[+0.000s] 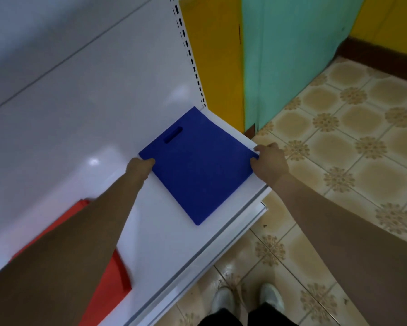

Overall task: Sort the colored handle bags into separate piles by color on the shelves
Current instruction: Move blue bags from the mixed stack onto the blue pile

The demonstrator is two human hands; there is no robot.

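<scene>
Head camera, looking down at a white shelf (174, 231) from above. A flat blue bag (197, 168) with a slot handle cut near its far edge lies on the shelf, at the shelf's right end. The person's left hand (140, 167) grips the bag's left corner, fingers curled onto the fabric. The right hand (269, 161) pinches the bag's right corner, which sits just at the shelf's front edge. Both forearms reach in from the bottom of the frame.

To the left, partly hidden under the left forearm, a red bag (113, 276) lies on the same shelf, well apart from the blue one. Beyond the shelf end are yellow and teal wall panels and a patterned tiled floor (339, 142); white shoes (244, 300) show at the bottom.

The likely risk is the right corner: it lies so close to the front edge that a pull toward the person, or an uneven release, could slide the bag off onto the floor. Letting go of one hand first could also skew or crease the thin fabric, leaving an untidy pile.
</scene>
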